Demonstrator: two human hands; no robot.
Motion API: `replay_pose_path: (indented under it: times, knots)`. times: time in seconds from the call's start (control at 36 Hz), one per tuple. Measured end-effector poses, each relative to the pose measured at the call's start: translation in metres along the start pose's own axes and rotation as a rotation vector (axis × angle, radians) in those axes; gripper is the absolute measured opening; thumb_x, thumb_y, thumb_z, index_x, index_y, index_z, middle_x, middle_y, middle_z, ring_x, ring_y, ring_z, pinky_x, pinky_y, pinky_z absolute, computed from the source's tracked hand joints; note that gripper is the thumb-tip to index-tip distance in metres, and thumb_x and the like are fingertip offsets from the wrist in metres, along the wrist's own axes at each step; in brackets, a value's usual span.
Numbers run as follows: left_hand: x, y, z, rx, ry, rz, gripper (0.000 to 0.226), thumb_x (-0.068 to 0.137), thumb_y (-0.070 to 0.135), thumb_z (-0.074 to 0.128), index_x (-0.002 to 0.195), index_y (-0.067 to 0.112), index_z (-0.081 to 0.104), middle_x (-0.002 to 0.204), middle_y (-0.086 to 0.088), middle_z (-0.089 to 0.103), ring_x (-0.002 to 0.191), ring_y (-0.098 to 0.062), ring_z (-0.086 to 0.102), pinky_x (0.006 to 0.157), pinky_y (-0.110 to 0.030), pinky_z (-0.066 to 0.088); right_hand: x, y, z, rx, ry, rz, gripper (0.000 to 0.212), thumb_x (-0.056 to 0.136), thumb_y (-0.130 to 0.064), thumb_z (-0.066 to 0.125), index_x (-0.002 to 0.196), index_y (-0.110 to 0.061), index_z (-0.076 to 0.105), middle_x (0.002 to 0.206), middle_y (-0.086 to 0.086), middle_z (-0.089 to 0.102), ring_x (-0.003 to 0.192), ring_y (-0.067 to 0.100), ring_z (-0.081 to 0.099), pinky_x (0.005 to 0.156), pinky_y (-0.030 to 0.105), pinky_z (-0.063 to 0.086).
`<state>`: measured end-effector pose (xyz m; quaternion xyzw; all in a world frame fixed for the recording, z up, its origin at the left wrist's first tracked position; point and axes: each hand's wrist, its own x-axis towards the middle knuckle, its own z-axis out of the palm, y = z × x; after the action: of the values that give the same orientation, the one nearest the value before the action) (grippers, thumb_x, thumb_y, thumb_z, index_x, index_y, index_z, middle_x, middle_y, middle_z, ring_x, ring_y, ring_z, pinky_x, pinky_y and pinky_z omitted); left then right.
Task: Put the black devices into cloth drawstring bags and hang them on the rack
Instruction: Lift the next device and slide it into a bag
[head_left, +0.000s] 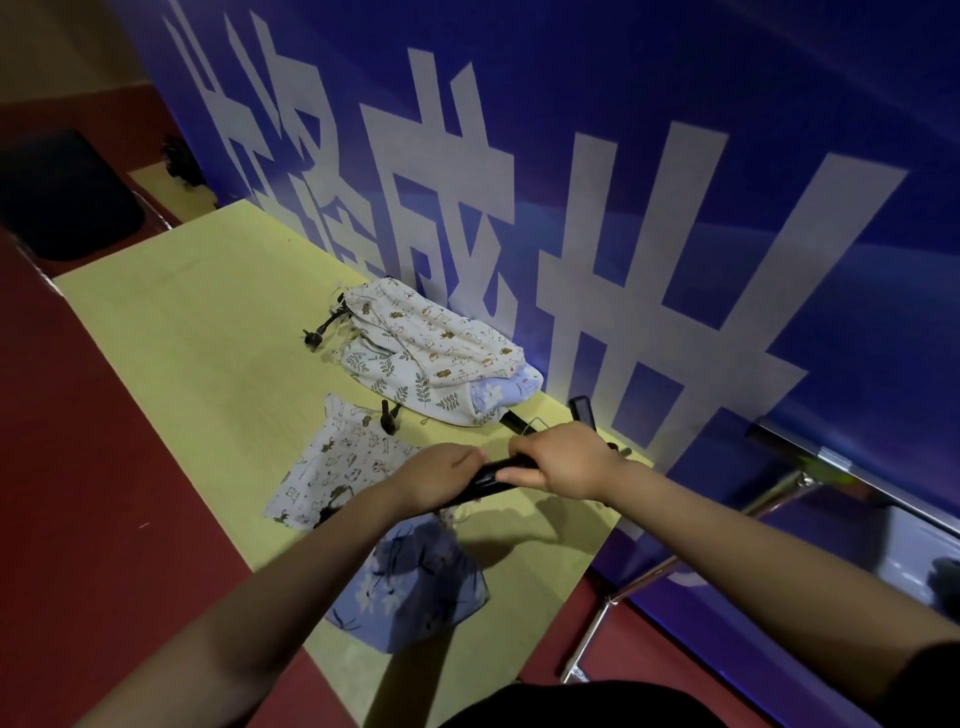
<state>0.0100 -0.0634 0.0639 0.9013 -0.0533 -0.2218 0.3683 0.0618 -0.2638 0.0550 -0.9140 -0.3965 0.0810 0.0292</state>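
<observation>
Head view: one frame, looking down past both forearms onto a pale yellow, wood-grained counter (197, 332) set against a glossy blue banner (675, 156) printed with large white characters.
Left hand (441, 478): its fingers are curled round the left end of a slim, glossy black device (491, 475), held above the counter.
Right hand (563, 460): knuckles up, its fingers wrapped over the same device from the right, thumb lying along its near side.
Black device: a long narrow bar, mostly hidden between the two hands; only a short shiny stretch shows.
Blue floral bag (415, 592): soft cloth with white flowers, standing slumped on the counter just below the hands, its gathered mouth dark and hard to read.
Animal-print bag (332, 467): flat off-white cloth with small cartoon figures, lying left of the hands, a black cord stopper (388, 415) at its top edge.
Bag pile (436, 353): crumpled cloth bags against the banner, one animal-printed, one leaf-printed, one pale blue, with black drawstrings trailing left.
Second black device (583, 411): a dark flat slab leaning by the banner, just behind the right hand.
Metal frame (623, 577): thin chrome tubes at the right, beside the counter's end.
</observation>
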Motion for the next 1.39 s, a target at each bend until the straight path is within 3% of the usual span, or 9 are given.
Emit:
replay_pose_path:
  times: [0.11, 0.31, 0.47, 0.61, 0.75, 0.86, 1.06, 1.22, 1.39]
  knots:
    - [0.006, -0.012, -0.016, 0.043, 0.320, 0.095, 0.024, 0.100, 0.022, 0.047, 0.103, 0.019, 0.070, 0.106, 0.003, 0.066, 0.096, -0.011, 0.058, 0.082, -0.027, 0.045, 0.003, 0.004, 0.007, 0.054, 0.027, 0.162, 0.058, 0.092, -0.068, 0.029, 0.089, -0.017, 0.058, 0.067, 0.000, 0.055, 0.067, 0.021, 0.056, 0.060, 0.033, 0.042]
    - [-0.022, -0.044, -0.042, -0.237, 0.771, -0.112, 0.042, 0.102, 0.030, 0.041, 0.072, 0.011, 0.065, 0.063, -0.006, 0.060, 0.055, -0.022, 0.050, 0.054, -0.029, 0.035, 0.007, 0.010, 0.022, 0.491, 0.016, 0.454, 0.059, 0.095, -0.065, 0.024, 0.073, -0.019, 0.053, 0.071, 0.002, 0.061, 0.068, 0.021, 0.058, 0.065, 0.033, 0.043]
    - [-0.027, -0.064, -0.046, -0.716, 0.619, -0.428, 0.064, 0.103, 0.050, 0.028, 0.101, -0.001, 0.067, 0.092, -0.017, 0.069, 0.073, -0.028, 0.064, 0.062, -0.031, 0.050, 0.009, 0.012, 0.017, 0.739, 0.031, 0.491, 0.070, 0.095, -0.065, 0.026, 0.088, -0.002, 0.057, 0.081, 0.013, 0.068, 0.057, 0.018, 0.057, 0.067, 0.032, 0.047]
    - [-0.019, -0.067, -0.058, -0.827, 0.732, -0.373, 0.057, 0.103, 0.048, 0.030, 0.137, 0.005, 0.047, 0.116, -0.016, 0.063, 0.097, -0.031, 0.062, 0.093, -0.044, 0.050, 0.009, 0.006, 0.019, 0.651, -0.006, 0.403, 0.061, 0.094, -0.065, 0.027, 0.075, -0.013, 0.052, 0.073, 0.005, 0.063, 0.063, 0.019, 0.061, 0.072, 0.034, 0.047]
    - [-0.018, -0.074, -0.055, -0.670, 0.657, -0.345, 0.056, 0.090, 0.070, 0.039, 0.103, 0.021, 0.063, 0.095, -0.002, 0.059, 0.072, -0.012, 0.051, 0.075, -0.036, 0.044, 0.005, 0.002, 0.023, 0.701, -0.026, 0.378, 0.053, 0.096, -0.062, 0.030, 0.073, -0.020, 0.051, 0.067, -0.002, 0.059, 0.061, 0.018, 0.061, 0.072, 0.036, 0.049]
    - [-0.015, -0.071, -0.053, -0.683, 0.661, -0.426, 0.049, 0.087, 0.071, 0.044, 0.071, 0.025, 0.043, 0.068, 0.006, 0.034, 0.058, -0.010, 0.031, 0.055, -0.026, 0.025, 0.001, -0.001, 0.026, 0.669, -0.038, 0.341, 0.053, 0.097, -0.058, 0.031, 0.079, -0.014, 0.054, 0.072, 0.002, 0.057, 0.067, 0.018, 0.055, 0.070, 0.035, 0.043]
    - [-0.009, -0.074, -0.038, -1.364, 0.557, -0.272, 0.050, 0.095, 0.053, 0.048, 0.112, 0.008, 0.059, 0.117, -0.015, 0.062, 0.110, -0.028, 0.061, 0.086, -0.035, 0.050, 0.003, -0.010, 0.020, 0.587, -0.050, 0.257, 0.053, 0.097, -0.058, 0.030, 0.087, -0.012, 0.055, 0.074, 0.005, 0.056, 0.072, 0.021, 0.055, 0.069, 0.036, 0.041]
    - [-0.010, -0.080, -0.033, -1.566, 0.517, -0.327, 0.078, 0.088, 0.067, 0.047, 0.129, 0.001, 0.054, 0.114, -0.017, 0.063, 0.093, -0.031, 0.064, 0.079, -0.042, 0.054, 0.013, -0.024, 0.010, 0.450, -0.141, 0.172, 0.046, 0.093, -0.061, 0.040, 0.090, -0.016, 0.049, 0.072, 0.000, 0.052, 0.069, 0.021, 0.053, 0.066, 0.037, 0.043]
    - [-0.010, -0.067, -0.016, -1.610, 0.595, -0.352, 0.072, 0.096, 0.062, 0.034, 0.134, 0.003, 0.050, 0.121, -0.025, 0.060, 0.099, -0.036, 0.064, 0.071, -0.043, 0.057, 0.033, -0.033, -0.002, 0.621, -0.291, 0.210, 0.051, 0.094, -0.057, 0.045, 0.127, -0.019, 0.047, 0.084, -0.009, 0.062, 0.070, 0.014, 0.067, 0.075, 0.030, 0.046]
